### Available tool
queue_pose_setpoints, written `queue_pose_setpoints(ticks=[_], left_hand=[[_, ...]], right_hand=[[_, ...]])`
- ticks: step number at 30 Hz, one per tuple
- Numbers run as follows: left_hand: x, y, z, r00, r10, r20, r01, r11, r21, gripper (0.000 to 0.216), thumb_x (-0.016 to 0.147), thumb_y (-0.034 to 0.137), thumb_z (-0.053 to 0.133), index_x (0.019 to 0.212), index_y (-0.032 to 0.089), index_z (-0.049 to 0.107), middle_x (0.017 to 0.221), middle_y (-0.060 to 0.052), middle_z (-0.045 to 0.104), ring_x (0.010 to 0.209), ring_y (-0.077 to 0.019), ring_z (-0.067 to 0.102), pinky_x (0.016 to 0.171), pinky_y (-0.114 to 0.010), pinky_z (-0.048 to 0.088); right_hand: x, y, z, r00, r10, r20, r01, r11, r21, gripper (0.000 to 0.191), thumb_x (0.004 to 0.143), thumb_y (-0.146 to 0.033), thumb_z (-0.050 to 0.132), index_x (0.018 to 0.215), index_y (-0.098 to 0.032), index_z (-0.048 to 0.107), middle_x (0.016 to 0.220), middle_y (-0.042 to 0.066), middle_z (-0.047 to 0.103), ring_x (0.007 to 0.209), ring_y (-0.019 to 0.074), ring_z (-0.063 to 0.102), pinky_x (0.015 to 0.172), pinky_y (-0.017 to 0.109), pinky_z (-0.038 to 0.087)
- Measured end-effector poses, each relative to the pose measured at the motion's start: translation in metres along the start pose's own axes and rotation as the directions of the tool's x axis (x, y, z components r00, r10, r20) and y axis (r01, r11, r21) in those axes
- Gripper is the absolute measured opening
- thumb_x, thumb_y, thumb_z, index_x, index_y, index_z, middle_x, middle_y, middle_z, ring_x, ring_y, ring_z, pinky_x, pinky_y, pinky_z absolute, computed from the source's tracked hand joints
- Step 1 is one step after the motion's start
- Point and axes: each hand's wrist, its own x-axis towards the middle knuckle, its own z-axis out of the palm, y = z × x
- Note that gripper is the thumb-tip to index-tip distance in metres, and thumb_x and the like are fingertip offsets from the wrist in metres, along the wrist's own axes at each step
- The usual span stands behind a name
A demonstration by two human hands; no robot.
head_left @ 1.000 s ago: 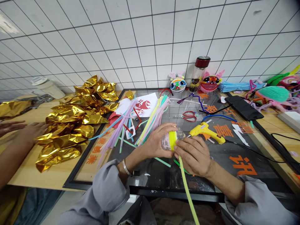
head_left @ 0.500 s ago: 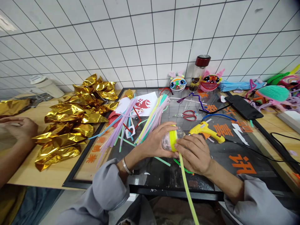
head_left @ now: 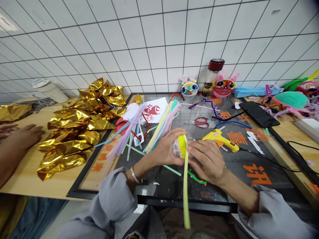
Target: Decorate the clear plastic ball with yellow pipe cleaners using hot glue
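My left hand [head_left: 165,149] is closed round the clear ball [head_left: 177,148], held above the table [head_left: 25,182] in front of me. My right hand [head_left: 209,162] pinches the yellow pipe cleaner [head_left: 185,186] against the ball's side, fingertips tight on the wound band. The ball has turned a little in my grip, so the loose tail (it slanted off to my right before) now hangs straight down. The glue gun [head_left: 219,137] lies just beyond my right hand.

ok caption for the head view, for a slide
Left hand holds a clear ball; right hand wraps a yellow pipe cleaner around it, beside a glue gun.
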Motion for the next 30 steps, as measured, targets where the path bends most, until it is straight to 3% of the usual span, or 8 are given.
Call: queue_pose_setpoints(ticks=[3,7,12,18,21,24,27,30], left_hand=[[0.001,0.006,0.0,0.983,-0.186,0.012,0.186,0.978,-0.096,0.082,0.057,0.034,0.085,0.128,0.015,0.049,0.132,-0.017,0.057,0.123,-0.0319,0.056,0.11,-0.047,0.043],[0.003,0.012,-0.003,0.921,-0.376,0.104,0.389,0.879,-0.276,0.082,0.055,0.04,0.084,0.127,0.015,0.052,0.122,-0.013,0.062,0.111,-0.0302,0.062,0.099,-0.045,0.05],[0.005,0.012,-0.005,0.898,-0.417,0.144,0.441,0.837,-0.323,0.081,0.053,0.043,0.084,0.124,0.016,0.055,0.124,-0.012,0.062,0.114,-0.0304,0.06,0.101,-0.044,0.049],[0.006,0.013,-0.006,0.895,-0.42,0.153,0.447,0.833,-0.327,0.08,0.053,0.042,0.083,0.124,0.017,0.054,0.121,-0.011,0.063,0.112,-0.031,0.06,0.099,-0.045,0.048],[0.005,0.011,-0.006,0.892,-0.432,0.133,0.451,0.828,-0.334,0.08,0.053,0.044,0.083,0.122,0.015,0.055,0.117,-0.011,0.063,0.112,-0.0318,0.06,0.097,-0.045,0.05],[0.004,0.009,-0.006,0.907,-0.409,0.099,0.418,0.846,-0.331,0.079,0.055,0.046,0.083,0.122,0.016,0.054,0.121,-0.011,0.061,0.112,-0.0308,0.06,0.098,-0.044,0.05],[0.004,0.009,-0.006,0.908,-0.414,0.07,0.414,0.855,-0.314,0.078,0.055,0.044,0.083,0.122,0.017,0.053,0.123,-0.011,0.061,0.114,-0.0307,0.06,0.1,-0.045,0.048],[0.005,0.011,-0.007,0.895,-0.44,0.075,0.44,0.84,-0.317,0.076,0.056,0.041,0.084,0.122,0.018,0.052,0.121,-0.01,0.063,0.114,-0.0302,0.06,0.1,-0.043,0.049]], right_hand=[[0.001,0.001,-0.001,0.997,0.065,-0.028,-0.064,0.997,0.043,0.038,0.081,-0.015,0.068,0.118,-0.015,0.06,0.1,0.014,0.073,0.094,0.0245,0.067,0.079,0.041,0.054],[0.002,0.004,-0.004,0.974,0.213,-0.07,-0.208,0.975,0.076,0.031,0.082,-0.012,0.065,0.113,-0.018,0.064,0.096,0.011,0.072,0.088,0.0227,0.067,0.076,0.039,0.053],[0.002,0.006,-0.003,0.918,0.388,-0.08,-0.38,0.919,0.099,0.019,0.087,-0.014,0.059,0.103,-0.021,0.067,0.09,0.006,0.071,0.082,0.0196,0.066,0.074,0.036,0.052],[0.002,0.032,-0.017,0.878,0.467,-0.101,-0.471,0.882,-0.011,0.011,0.089,-0.022,0.058,0.094,-0.02,0.068,0.086,0.007,0.071,0.082,0.0211,0.065,0.077,0.037,0.051],[-0.002,0.06,-0.036,0.774,0.632,-0.039,-0.629,0.761,-0.158,0.019,0.089,-0.034,0.056,0.09,-0.02,0.069,0.087,0.007,0.072,0.081,0.0227,0.066,0.074,0.036,0.049],[-0.011,0.08,-0.051,0.613,0.773,0.163,-0.691,0.624,-0.364,0.028,0.085,-0.043,0.057,0.088,-0.018,0.07,0.086,0.009,0.073,0.078,0.024,0.066,0.068,0.035,0.046],[-0.021,0.086,-0.056,0.446,0.834,0.324,-0.634,0.55,-0.543,0.037,0.085,-0.051,0.057,0.092,-0.018,0.07,0.092,0.01,0.073,0.082,0.026,0.067,0.064,0.033,0.044],[-0.026,0.082,-0.053,0.355,0.843,0.404,-0.498,0.537,-0.681,0.049,0.08,-0.06,0.06,0.101,-0.016,0.068,0.102,0.014,0.07,0.084,0.0283,0.067,0.061,0.034,0.043]])
